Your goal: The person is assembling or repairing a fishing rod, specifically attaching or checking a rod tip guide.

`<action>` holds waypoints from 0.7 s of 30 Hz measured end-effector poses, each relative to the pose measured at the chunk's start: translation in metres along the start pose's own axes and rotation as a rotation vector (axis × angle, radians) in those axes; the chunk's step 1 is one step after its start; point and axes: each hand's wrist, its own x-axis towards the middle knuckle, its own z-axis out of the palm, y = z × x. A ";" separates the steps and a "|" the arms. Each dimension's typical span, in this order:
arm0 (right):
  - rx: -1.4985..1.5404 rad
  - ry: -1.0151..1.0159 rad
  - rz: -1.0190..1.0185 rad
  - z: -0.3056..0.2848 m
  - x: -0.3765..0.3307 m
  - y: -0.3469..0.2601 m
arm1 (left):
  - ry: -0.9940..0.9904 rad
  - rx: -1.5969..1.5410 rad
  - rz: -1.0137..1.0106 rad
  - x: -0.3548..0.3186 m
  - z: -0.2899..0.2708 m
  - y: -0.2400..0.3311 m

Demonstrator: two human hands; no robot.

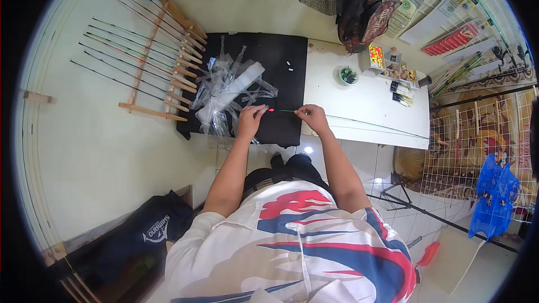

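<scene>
Rod (288,110), thin and green, is pinched in the right hand (312,116) above black cloth (291,87), tip toward nine o'clock, long axis running to just past three across a white tabletop (348,102). The left hand (252,118) pinches a small red piece (271,110) facing that tip. Clear plastic wrapping (216,101) lies toward ten; beyond stands a wooden rod rack (183,81).

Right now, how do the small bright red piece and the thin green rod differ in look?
Length: the red piece is short; the green rod runs past the right hand over the white tabletop. Thickness: the red piece looks plumper than the green rod. Both sit at fingertips.
</scene>
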 end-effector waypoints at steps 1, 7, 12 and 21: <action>0.006 0.009 0.002 0.000 0.000 -0.001 | -0.001 0.000 -0.001 0.000 -0.001 0.001; 0.009 0.080 -0.070 0.003 0.002 0.002 | -0.067 0.022 -0.148 -0.003 -0.003 0.003; 0.006 0.063 -0.039 0.001 0.002 -0.004 | -0.090 0.012 -0.134 -0.007 -0.001 -0.012; -0.024 0.038 -0.059 -0.001 0.000 -0.001 | -0.157 0.043 -0.116 -0.004 -0.002 0.002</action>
